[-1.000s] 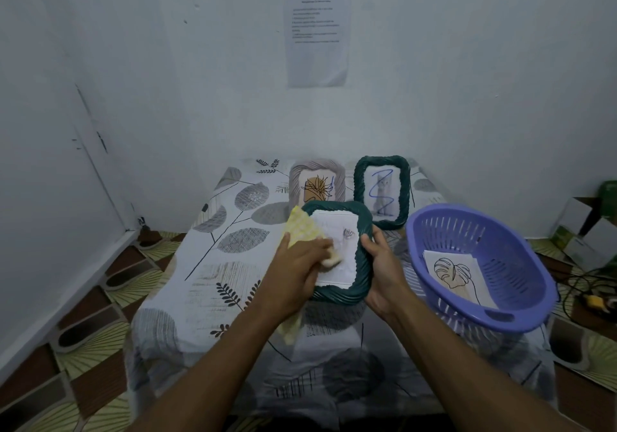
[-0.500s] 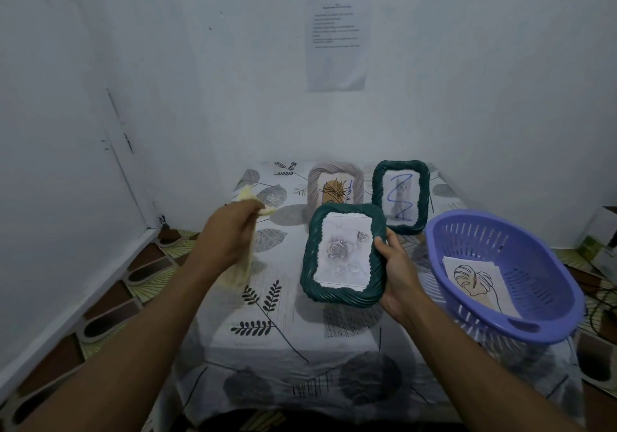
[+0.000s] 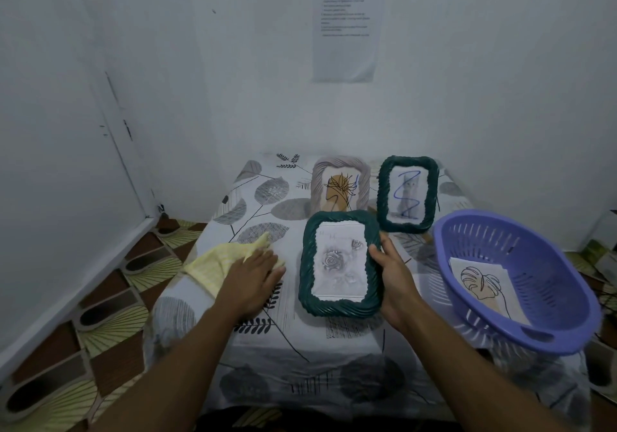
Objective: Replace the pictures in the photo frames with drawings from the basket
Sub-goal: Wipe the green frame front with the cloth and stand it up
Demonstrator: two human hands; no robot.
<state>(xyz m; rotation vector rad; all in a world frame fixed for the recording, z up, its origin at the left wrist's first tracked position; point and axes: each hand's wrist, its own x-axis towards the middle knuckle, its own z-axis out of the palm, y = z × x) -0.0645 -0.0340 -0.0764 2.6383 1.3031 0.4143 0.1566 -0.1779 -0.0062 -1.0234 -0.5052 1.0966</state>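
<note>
The right hand [image 3: 394, 281] is gripping the right edge of a green frame [image 3: 306, 264], with the thumb on the front rim and the fingers curled behind. The frame is being held near upright just above the middle of the worktop [image 3: 300, 348], its face towards the camera. A grey rose picture [image 3: 340, 261] is sitting inside it.

The left hand [image 3: 250, 281] is lying flat with straight fingers on a yellow cloth [image 3: 213, 264], pressing it onto the left part of the worktop. The cloth is spreading out beyond the hand towards the left edge.

Behind the held frame, a grey frame [image 3: 340, 162] is standing with a plant drawing in it. Just beside it on the right, a second green frame [image 3: 384, 194] is standing with a pale photo crossed by a blue scribble.

A purple basket [image 3: 551, 284] is sitting at the right edge of the worktop, holding a leaf drawing [image 3: 480, 281] on its floor.

A printed sheet [image 3: 345, 27] is hanging on the wall behind.
</note>
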